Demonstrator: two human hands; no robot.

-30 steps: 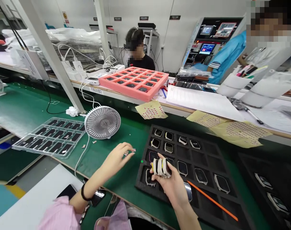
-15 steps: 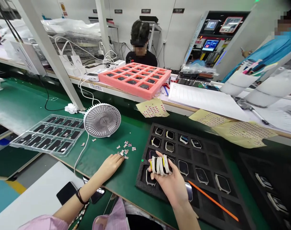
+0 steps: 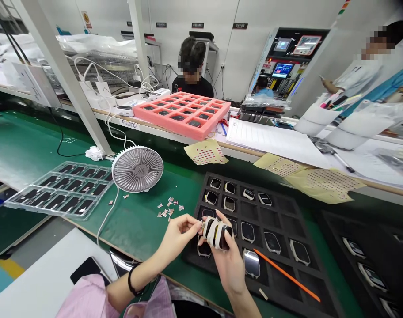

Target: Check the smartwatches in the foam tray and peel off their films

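My right hand [image 3: 230, 265] is closed around a row of several smartwatch bodies [image 3: 216, 234] with pale cases, held on edge side by side above the black foam tray [image 3: 254, 269]. A bit of yellow shows between them. At the row's left end, my left hand [image 3: 181, 232] pinches what looks like a small pale tab [image 3: 203, 224], mostly hidden by the fingertips. Several similar loose tabs [image 3: 171, 204] lie on the green bench left of the tray. Other smartwatches [image 3: 248, 232] sit in the tray's compartments.
An orange stick [image 3: 287, 274] lies across the tray. A round fan [image 3: 137, 169] stands on the bench, beside a clear tray [image 3: 98, 194] of black parts. A pink foam tray [image 3: 201, 132] rests on the shelf ahead. A co-worker [image 3: 193, 66] sits behind it; another person stands at right.
My left hand has left the loose tabs and moved right to the watches in my right hand. The held watches have turned slightly. The view has shifted a little.
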